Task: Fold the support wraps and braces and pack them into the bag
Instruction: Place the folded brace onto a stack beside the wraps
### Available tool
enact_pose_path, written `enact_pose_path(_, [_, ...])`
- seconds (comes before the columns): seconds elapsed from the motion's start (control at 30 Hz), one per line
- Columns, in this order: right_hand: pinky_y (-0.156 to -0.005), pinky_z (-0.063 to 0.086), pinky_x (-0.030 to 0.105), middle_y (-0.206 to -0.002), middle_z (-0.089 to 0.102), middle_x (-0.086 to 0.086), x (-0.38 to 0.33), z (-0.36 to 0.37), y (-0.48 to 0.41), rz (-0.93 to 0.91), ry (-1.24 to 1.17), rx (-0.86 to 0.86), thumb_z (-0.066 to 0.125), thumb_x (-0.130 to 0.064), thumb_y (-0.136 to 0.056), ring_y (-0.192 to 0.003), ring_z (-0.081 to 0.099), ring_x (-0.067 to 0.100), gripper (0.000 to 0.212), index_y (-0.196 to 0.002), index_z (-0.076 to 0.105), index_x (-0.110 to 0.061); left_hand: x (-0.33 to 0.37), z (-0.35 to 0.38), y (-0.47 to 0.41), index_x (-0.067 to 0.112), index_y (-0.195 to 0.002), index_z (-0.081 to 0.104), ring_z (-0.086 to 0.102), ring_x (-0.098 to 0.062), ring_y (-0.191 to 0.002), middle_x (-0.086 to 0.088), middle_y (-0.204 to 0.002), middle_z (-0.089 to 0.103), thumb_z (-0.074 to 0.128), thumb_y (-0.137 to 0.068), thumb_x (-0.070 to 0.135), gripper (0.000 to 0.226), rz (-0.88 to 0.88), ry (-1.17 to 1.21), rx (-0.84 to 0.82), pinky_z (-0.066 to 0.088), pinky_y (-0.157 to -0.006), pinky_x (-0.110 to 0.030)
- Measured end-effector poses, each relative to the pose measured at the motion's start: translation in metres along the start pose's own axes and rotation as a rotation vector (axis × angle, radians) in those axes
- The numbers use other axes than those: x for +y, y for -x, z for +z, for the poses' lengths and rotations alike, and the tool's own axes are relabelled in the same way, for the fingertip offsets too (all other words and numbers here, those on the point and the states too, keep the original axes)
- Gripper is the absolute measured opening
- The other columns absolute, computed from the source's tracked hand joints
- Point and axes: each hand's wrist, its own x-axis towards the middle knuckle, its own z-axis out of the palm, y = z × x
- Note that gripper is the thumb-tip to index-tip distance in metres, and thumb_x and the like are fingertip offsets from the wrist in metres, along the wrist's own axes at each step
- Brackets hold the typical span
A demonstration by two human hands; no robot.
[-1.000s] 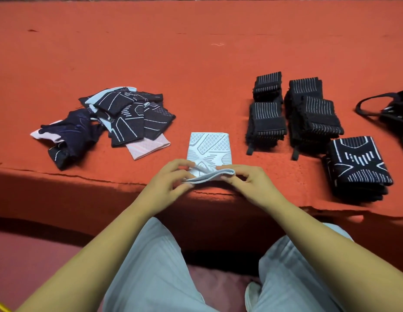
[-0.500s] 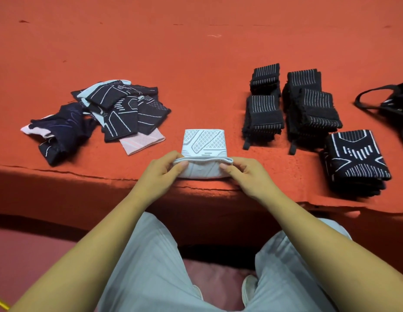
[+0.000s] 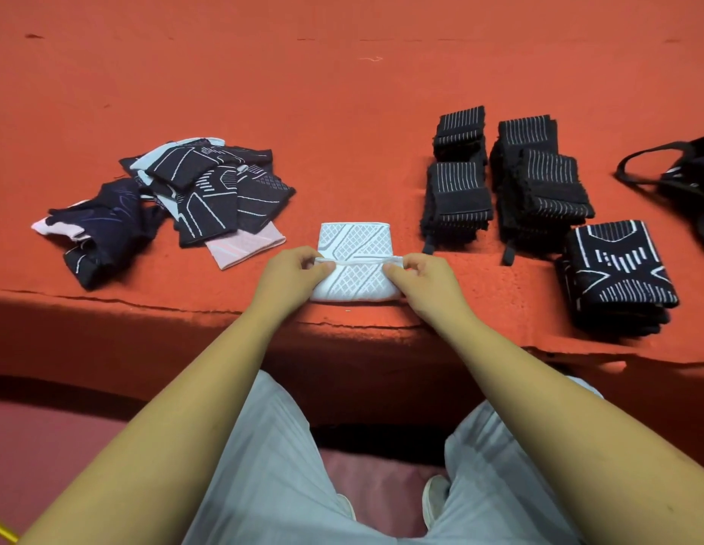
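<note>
Both hands (image 3: 291,275) (image 3: 425,281) in a pinch on the half-folded white brace (image 3: 356,280)

The white knit brace (image 3: 356,269) with a grey lattice pattern lies at the front edge of the orange ledge (image 3: 342,112). Its near half is turned up over the far half, and the lifted hem is pinched at each end. A loose pile of unfolded braces (image 3: 208,194), black, white and pink, lies to its left. Folded black striped wraps (image 3: 456,196) stand in stacks to its right. A stack of folded black patterned braces (image 3: 617,277) sits nearer the edge. The black bag (image 3: 688,179) lies at far right, partly cut off.
</note>
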Motion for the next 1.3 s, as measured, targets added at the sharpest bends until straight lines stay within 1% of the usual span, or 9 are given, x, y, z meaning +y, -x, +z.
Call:
enact_pose_path(0.13, [-0.056,0.028,0.037,-0.052,0.043,-0.002,-0.007,0.004,-0.01,0.056,0.111,0.031,0.068,-0.023,-0.085,-0.054,0.039,0.014,0.034,-0.058,0.052,-0.009,0.0,0.001,0.001,0.013,-0.087,0.069,0.06,-0.025,-0.076,-0.006,-0.077,0.067,0.067,-0.09,0.037,0.024,-0.046,-0.025,0.026,0.045,-0.071,-0.041])
enact_pose_path(0.33, [-0.057,0.026,0.039,-0.053,0.045,0.003,-0.011,0.008,-0.01,0.048,0.186,0.09,0.067,-0.018,-0.081,-0.057,0.042,0.021,0.035,-0.055,0.045,-0.011,0.011,-0.003,-0.004,0.016,-0.066,0.048,0.045,-0.018,-0.066,0.002,-0.065,0.048,0.065,-0.092,0.028,0.033,-0.053,-0.161,-0.025,0.03,-0.057,-0.031])
enact_pose_path(0.5, [-0.055,0.018,0.034,-0.05,0.042,-0.001,-0.015,0.011,-0.012,0.074,0.228,0.103,0.065,-0.017,-0.081,-0.051,0.039,0.014,0.036,-0.054,0.042,-0.013,0.017,-0.003,-0.009,0.019,-0.077,0.056,0.055,-0.026,-0.083,-0.004,-0.082,0.06,0.064,-0.092,0.029,0.021,-0.081,-0.243,-0.043,0.034,-0.067,-0.033])
enact_pose_path(0.6, [-0.056,0.022,0.034,-0.053,0.046,0.001,-0.017,0.011,-0.014,0.087,0.274,0.099,0.063,-0.017,-0.08,-0.059,0.047,0.024,0.028,-0.057,0.048,-0.011,0.017,0.001,-0.007,0.016,-0.08,0.054,0.057,-0.03,-0.088,-0.006,-0.085,0.061,0.06,-0.094,0.033,0.023,-0.063,-0.315,-0.024,0.04,-0.071,-0.037])
enact_pose_path(0.77, [-0.065,0.041,0.036,-0.088,0.066,0.009,-0.019,0.015,-0.013,0.081,0.31,0.125,0.06,-0.021,-0.082,-0.083,0.059,0.032,0.015,-0.09,0.057,-0.009,0.013,0.001,-0.003,0.015,-0.089,0.051,0.058,-0.032,-0.085,-0.007,-0.082,0.061,0.061,-0.093,0.031,0.02,-0.043,-0.277,0.013,0.041,-0.069,-0.039])
enact_pose_path(0.87, [-0.064,0.038,0.037,-0.086,0.061,0.007,-0.023,0.015,-0.007,0.012,0.346,0.119,0.059,-0.017,-0.085,-0.079,0.054,0.031,0.022,-0.103,0.047,-0.014,0.01,-0.002,0.003,0.016,-0.103,0.043,0.057,-0.034,-0.074,-0.01,-0.072,0.059,0.058,-0.092,0.019,0.019,0.027,-0.225,-0.009,0.041,-0.066,-0.042])
enact_pose_path(1.07, [-0.066,0.044,0.041,-0.087,0.067,0.012,-0.016,0.017,-0.003,-0.073,0.468,0.084,0.056,-0.017,-0.088,-0.086,0.061,0.037,0.004,-0.091,0.056,-0.015,0.0,-0.012,0.016,0.018,-0.103,0.054,0.045,-0.008,-0.067,0.009,-0.076,0.046,0.066,-0.092,0.027,0.018,0.212,-0.21,-0.146,0.032,-0.062,-0.025])
enact_pose_path(1.13, [-0.067,0.044,0.04,-0.085,0.066,0.009,-0.014,0.015,-0.003,-0.075,0.455,0.066,0.059,-0.019,-0.09,-0.086,0.06,0.035,0.006,-0.09,0.06,-0.013,-0.005,-0.013,0.016,0.02,-0.108,0.056,0.045,-0.002,-0.075,0.012,-0.086,0.044,0.067,-0.091,0.037,0.026,0.233,-0.228,-0.178,0.034,-0.069,-0.02])
enact_pose_path(1.3, [-0.072,0.04,0.035,-0.087,0.064,0.007,-0.004,0.01,-0.003,-0.147,0.426,-0.007,0.063,-0.029,-0.093,-0.088,0.059,0.029,0.015,-0.091,0.065,-0.014,-0.021,-0.016,0.02,0.021,-0.12,0.059,0.041,-0.012,-0.118,0.003,-0.121,0.044,0.06,-0.071,0.072,0.071,0.298,-0.278,-0.189,0.034,-0.103,-0.026])
